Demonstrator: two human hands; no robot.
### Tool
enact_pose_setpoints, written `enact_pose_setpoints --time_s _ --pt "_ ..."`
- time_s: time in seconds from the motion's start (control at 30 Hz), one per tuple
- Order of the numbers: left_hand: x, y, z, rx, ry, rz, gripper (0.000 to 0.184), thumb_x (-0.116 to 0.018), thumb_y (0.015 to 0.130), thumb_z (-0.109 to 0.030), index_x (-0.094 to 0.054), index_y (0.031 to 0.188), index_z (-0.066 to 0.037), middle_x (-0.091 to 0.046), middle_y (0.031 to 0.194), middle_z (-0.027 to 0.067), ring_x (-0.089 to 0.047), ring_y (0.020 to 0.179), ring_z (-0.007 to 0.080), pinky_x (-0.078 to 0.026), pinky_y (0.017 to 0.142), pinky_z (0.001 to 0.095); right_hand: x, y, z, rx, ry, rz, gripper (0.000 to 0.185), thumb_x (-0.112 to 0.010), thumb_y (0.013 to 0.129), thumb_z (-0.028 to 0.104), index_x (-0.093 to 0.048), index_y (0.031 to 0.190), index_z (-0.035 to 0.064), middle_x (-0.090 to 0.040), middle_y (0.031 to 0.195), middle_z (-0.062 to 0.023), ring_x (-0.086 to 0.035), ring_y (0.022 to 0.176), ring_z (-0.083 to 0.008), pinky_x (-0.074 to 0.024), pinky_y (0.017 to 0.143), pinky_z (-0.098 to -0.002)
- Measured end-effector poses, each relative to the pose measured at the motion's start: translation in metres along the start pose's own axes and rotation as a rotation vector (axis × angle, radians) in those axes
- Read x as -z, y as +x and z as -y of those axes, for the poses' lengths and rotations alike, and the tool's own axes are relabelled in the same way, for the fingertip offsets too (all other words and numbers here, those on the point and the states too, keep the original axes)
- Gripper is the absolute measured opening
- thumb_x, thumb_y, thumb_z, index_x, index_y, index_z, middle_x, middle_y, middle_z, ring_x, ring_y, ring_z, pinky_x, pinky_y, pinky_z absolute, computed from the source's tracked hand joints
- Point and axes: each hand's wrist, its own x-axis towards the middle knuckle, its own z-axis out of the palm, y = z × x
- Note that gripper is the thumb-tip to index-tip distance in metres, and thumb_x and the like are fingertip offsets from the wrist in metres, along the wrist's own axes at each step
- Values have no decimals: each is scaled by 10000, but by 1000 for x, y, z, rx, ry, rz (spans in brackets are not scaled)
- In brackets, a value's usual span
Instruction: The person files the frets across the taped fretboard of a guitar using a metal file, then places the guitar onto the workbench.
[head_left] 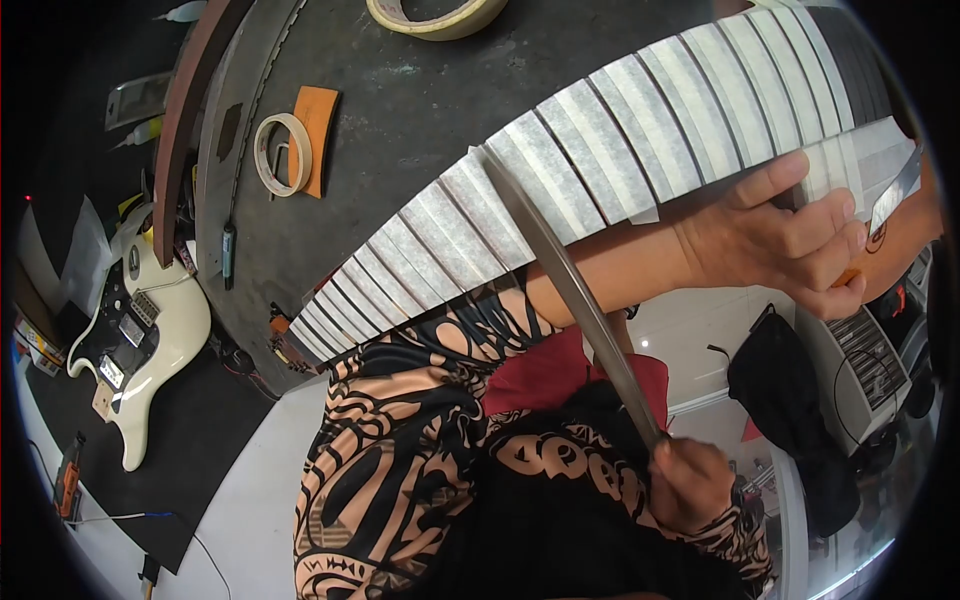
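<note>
A guitar neck (575,150) runs diagonally across the view, its fretboard covered by strips of white masking tape with narrow dark gaps between them. My left hand (785,235) is at the neck's near edge, close to the body end. Its thumb lies over the tape and its fingers are curled; their exact grip is partly hidden. A long, flat metal file (590,315) is in my right hand (692,482), whose fingers are closed around its near end. The far tip of the file rests over the taped fretboard, about mid-neck. The headstock (290,338) points left.
On the dark workbench (400,120) lie a tape roll (282,155) overlapping an orange piece (316,140), a larger tape roll (437,22), and a marker (228,257). A cream guitar body (175,320) is at the left. A black cloth (790,400) hangs at the right.
</note>
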Motion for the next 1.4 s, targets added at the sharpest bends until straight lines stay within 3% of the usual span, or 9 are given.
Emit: enact_pose_setpoints --time_s 0.13,0.17,0.33,0.6,0.87,0.97,1.0,1.13,1.4 --pt "2 -1 0 3 -8 10 341 -611 828 -365 -363 1063 -355 -429 1120 -71 -395 1212 143 -307 1051 532 -8 12 9 -10 26 -107 543 -637 655 -100 -637 1180 38 -630 755 -132 -602 527 -219 -476 446 -299" --pt "0 -3 2 1 -15 13 343 -612 828 -362 -363 1063 -354 -429 1120 -71 -395 1212 143 -308 1051 531 -4 31 20 -106 16 0 406 -697 703 -13 -673 1105 45 -637 706 -136 -637 580 -250 -482 516 -299" --pt "3 0 -3 -7 -17 12 349 -617 826 -351 -359 1063 -350 -428 1118 -70 -395 1210 143 -310 1052 527 -12 136 43 -73 8 30 438 -617 766 -105 -629 1194 -12 -668 765 -160 -638 577 -245 -514 539 -306" --pt "0 2 1 -5 2 6 361 -624 823 -333 -354 1062 -344 -428 1114 -68 -395 1207 143 -314 1052 521 3 -19 -8 17 -77 36 473 -648 682 -100 -657 1140 23 -647 778 -144 -631 557 -227 -488 456 -290" --pt "7 2 0 -20 -5 14 372 -632 820 -316 -349 1061 -338 -427 1110 -66 -395 1204 143 -318 1053 514 -6 127 49 -98 -50 66 457 -610 752 -133 -638 1188 0 -620 727 -158 -609 564 -246 -477 516 -292" --pt "7 1 -2 1 -1 4 377 -635 819 -309 -347 1061 -335 -427 1108 -65 -396 1203 143 -320 1053 512 -16 89 29 -26 -32 -36 454 -606 761 -121 -630 1200 -5 -611 709 -155 -598 550 -246 -477 506 -298" --pt "9 2 2 2 8 3 378 -636 819 -307 -347 1060 -335 -427 1108 -65 -396 1203 143 -320 1053 511 -16 66 21 5 -70 -47 478 -635 698 -121 -648 1164 -13 -582 709 -100 -569 522 -190 -461 458 -314" --pt "4 8 10 17 39 -4 384 -640 818 -298 -344 1060 -332 -427 1106 -64 -396 1202 143 -322 1053 507 -4 -17 4 6 -136 28 484 -628 711 -103 -626 1179 23 -621 755 -135 -597 530 -261 -465 434 -319" --pt "5 13 1 24 54 -11 397 -648 815 -280 -339 1059 -325 -426 1102 -62 -396 1199 143 -326 1054 501 -20 129 50 -73 -167 46 451 -631 772 -104 -625 1213 -8 -613 689 -138 -611 562 -226 -482 539 -264"
